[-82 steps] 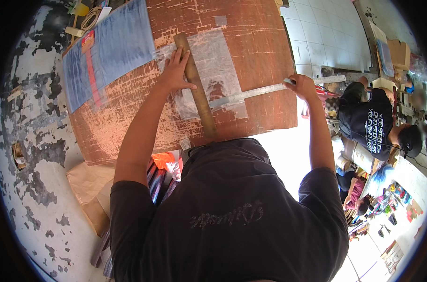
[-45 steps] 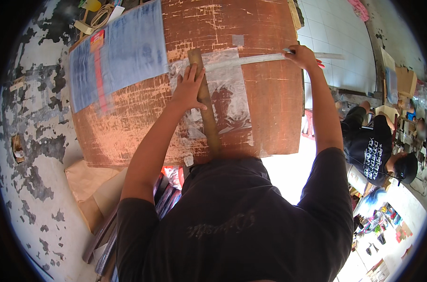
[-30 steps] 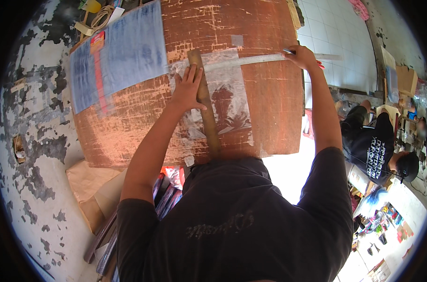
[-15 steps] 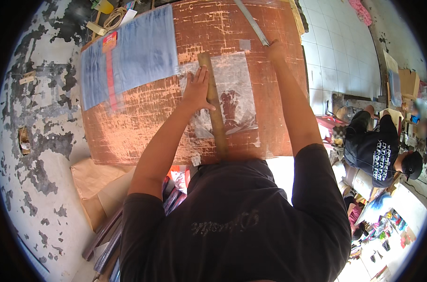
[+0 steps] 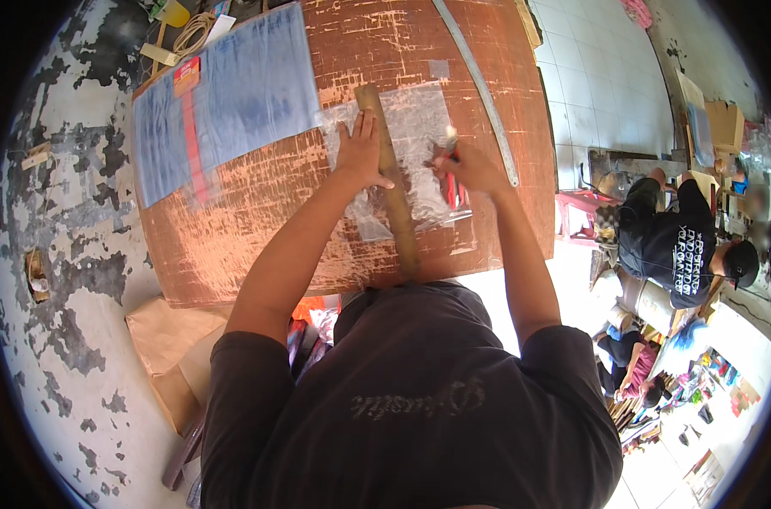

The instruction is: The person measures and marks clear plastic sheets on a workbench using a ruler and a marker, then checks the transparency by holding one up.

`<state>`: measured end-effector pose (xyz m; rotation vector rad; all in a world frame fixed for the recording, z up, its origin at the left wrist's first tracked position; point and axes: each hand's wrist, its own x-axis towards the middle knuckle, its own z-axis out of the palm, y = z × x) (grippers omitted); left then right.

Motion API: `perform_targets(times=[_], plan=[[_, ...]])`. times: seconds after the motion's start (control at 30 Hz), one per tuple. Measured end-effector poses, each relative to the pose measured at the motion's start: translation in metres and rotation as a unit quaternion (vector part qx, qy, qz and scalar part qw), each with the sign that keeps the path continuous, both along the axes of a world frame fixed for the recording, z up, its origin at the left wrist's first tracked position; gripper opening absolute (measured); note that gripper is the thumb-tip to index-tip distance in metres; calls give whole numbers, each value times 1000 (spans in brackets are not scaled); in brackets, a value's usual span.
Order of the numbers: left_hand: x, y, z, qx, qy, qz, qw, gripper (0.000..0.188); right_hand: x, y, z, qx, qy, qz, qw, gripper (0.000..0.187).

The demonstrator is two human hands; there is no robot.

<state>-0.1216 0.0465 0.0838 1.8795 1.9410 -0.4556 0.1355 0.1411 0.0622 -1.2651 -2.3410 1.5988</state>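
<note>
My left hand lies with its fingers stretched out, pressing on a brown wooden strip. The strip lies lengthwise over a clear plastic sheet on the worn reddish-brown table. Just right of the strip, above the sheet, my right hand is closed around a red-and-black tool with a pale tip; its exact kind is blurred. A long metal ruler rests on the table to the right of that hand, apart from it.
A bluish plastic sheet with a red strip covers the table's far left. Beyond it are a coiled cord and a yellow container. Brown cardboard stands at lower left. Another person sits at right.
My right hand has let go of the metal ruler and come toward me, leftward, now with the red-and-black tool in it. The ruler lies nearer to me. My left hand stays on the strip.
</note>
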Motion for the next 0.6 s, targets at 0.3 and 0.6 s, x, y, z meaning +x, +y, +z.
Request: perform_targets(times=[0.3,0.6], plan=[[-4,-3,-12,27,-6,-22,999,156,-135,-33,-13,144,-67,-136,978,47],[-14,-12,-24,78,-46,-17,996,157,-165,-19,6,177,-90,-82,977,53]])
